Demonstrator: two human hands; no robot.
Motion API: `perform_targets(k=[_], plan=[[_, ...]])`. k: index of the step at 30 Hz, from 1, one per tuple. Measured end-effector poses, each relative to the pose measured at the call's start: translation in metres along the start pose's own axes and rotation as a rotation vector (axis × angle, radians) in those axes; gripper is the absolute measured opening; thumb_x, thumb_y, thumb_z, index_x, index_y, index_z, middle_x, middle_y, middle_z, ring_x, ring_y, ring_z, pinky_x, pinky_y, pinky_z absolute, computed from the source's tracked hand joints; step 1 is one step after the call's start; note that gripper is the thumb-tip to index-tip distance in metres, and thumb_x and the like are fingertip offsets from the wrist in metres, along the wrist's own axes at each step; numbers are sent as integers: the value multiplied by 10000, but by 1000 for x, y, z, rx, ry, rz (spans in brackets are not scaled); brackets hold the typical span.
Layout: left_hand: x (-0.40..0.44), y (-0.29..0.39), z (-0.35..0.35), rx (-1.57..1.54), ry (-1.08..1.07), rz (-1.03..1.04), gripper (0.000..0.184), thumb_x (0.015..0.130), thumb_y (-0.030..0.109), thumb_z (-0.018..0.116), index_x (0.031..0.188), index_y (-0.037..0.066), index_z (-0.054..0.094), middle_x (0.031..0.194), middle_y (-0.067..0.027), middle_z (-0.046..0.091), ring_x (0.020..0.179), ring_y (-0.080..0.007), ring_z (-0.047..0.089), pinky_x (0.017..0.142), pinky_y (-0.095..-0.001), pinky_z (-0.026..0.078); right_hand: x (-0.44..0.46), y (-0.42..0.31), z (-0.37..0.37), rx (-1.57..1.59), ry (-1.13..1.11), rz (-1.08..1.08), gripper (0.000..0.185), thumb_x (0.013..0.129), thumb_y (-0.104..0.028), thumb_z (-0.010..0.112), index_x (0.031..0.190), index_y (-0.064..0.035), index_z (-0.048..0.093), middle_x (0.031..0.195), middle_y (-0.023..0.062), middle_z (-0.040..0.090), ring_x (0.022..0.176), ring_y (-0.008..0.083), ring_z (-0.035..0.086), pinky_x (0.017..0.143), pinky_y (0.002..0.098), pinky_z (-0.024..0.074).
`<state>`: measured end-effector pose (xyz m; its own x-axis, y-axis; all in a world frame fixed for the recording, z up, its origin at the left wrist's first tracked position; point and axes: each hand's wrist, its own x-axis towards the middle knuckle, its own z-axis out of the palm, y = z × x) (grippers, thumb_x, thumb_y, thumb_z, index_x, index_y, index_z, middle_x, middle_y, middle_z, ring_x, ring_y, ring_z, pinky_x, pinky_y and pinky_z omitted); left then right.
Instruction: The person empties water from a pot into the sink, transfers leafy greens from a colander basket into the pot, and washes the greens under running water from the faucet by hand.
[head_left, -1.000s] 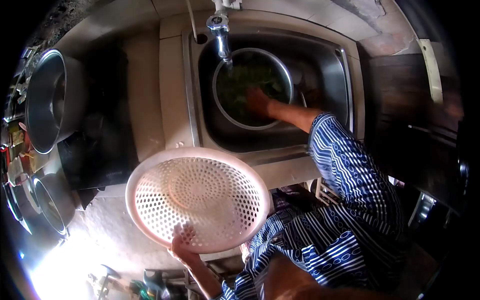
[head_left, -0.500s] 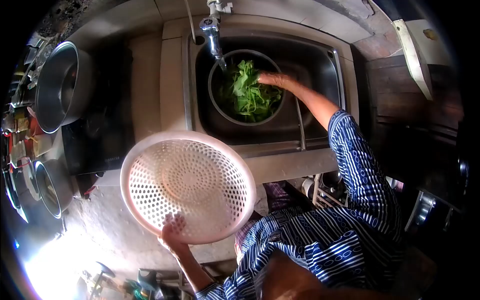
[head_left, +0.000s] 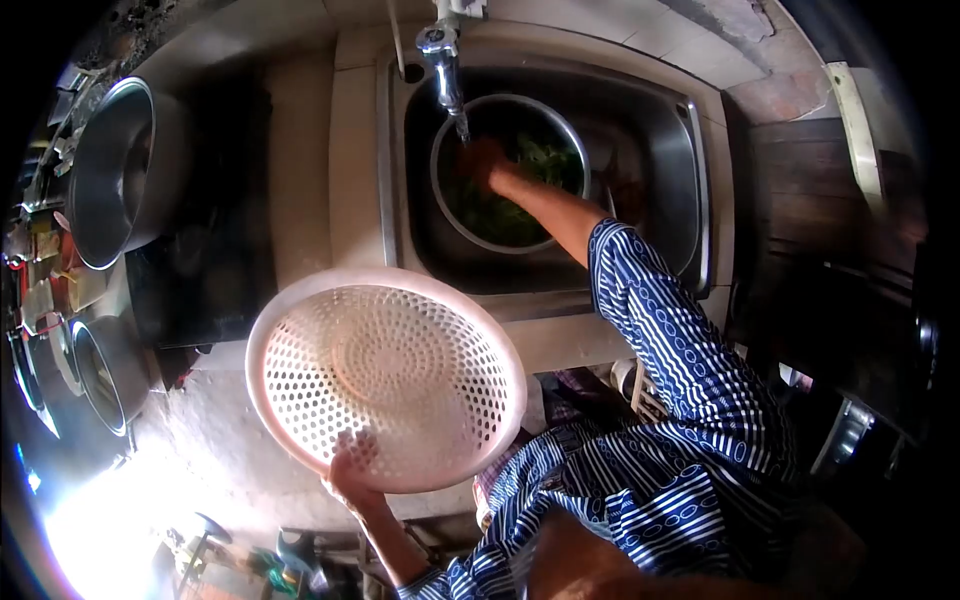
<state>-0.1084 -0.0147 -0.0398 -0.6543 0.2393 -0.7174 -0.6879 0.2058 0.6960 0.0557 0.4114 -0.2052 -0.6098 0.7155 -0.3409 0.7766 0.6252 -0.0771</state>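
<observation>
A pale pink plastic colander with round holes hangs tilted in front of the counter. My left hand grips it by the near rim, fingers showing through the holes. It looks bare inside. My right hand is down in a round metal pot inside the sink, just beside the tap's spout. Leafy greens lie in the pot around and below that hand. Shadow and blur hide its fingers, so whether it clasps leaves does not show.
The tap stands over the pot's far left side. The steel sink extends to the right. On the left are a dark cooktop, a large metal pot and a smaller pot.
My right hand has moved left and down into the pot, under the tap. The raised bunch of greens now sits lower. My left hand keeps hold of the colander.
</observation>
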Motion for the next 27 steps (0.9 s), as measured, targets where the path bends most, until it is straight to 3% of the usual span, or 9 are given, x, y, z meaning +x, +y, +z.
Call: perform_targets(k=[5,7,9,13,15,18,21,25,27], plan=[[-5,0,1,-4,13,-6,459,720,125,411,1101,-130,398,962,-216,524,854,-313,559,721,-397,483,-35,14,-50,537,-10,-50,242,722,-202,494,925,-77,535,796,163,554,750,328,558,630,396,460],[-5,1,5,-32,43,-13,460,720,124,409,1104,-129,397,958,-217,529,853,-311,559,720,-396,483,-64,26,-56,473,355,-261,342,726,-250,533,1024,-85,506,814,165,516,719,313,545,622,391,458],[-8,5,8,27,39,-52,464,718,114,403,1115,-127,395,954,-230,535,851,-309,561,721,-398,483,-114,29,-90,391,208,-263,402,713,-251,571,1081,-107,497,847,161,501,697,296,542,617,393,459],[-5,1,3,4,52,-62,474,706,109,405,1110,-140,397,967,-247,532,846,-313,565,706,-393,494,-137,39,-43,82,291,-424,386,710,-218,573,1079,-131,505,846,169,513,682,279,546,606,391,459],[-5,3,2,75,88,-27,466,690,92,408,1085,-155,412,971,-256,528,809,-315,579,663,-372,510,-110,30,-3,-53,-161,-185,397,715,-199,571,1092,-91,508,1141,210,429,906,281,533,672,396,481],[-10,8,14,73,128,4,453,682,86,422,1058,-166,430,949,-254,540,760,-307,592,615,-350,520,-43,61,65,-190,137,-726,348,724,-190,539,1055,-80,528,878,150,538,817,273,549,692,387,448],[-13,10,16,123,167,-28,414,708,98,426,1042,-142,469,874,-232,570,739,-291,597,638,-342,514,-33,58,72,613,-14,-189,259,744,-154,502,974,-51,562,880,136,546,835,251,546,710,358,436],[-10,7,10,40,97,-32,424,707,111,421,1047,-139,468,857,-229,574,736,-290,596,645,-343,511,-43,61,26,976,63,-48,343,717,-159,557,1041,-58,511,934,142,532,895,221,527,724,332,435],[-11,10,11,62,77,-30,432,699,114,424,1046,-139,467,861,-230,573,738,-292,595,644,-347,509,-67,61,-3,927,33,17,397,704,-162,585,1075,-61,486,961,145,524,925,206,517,731,319,435]])
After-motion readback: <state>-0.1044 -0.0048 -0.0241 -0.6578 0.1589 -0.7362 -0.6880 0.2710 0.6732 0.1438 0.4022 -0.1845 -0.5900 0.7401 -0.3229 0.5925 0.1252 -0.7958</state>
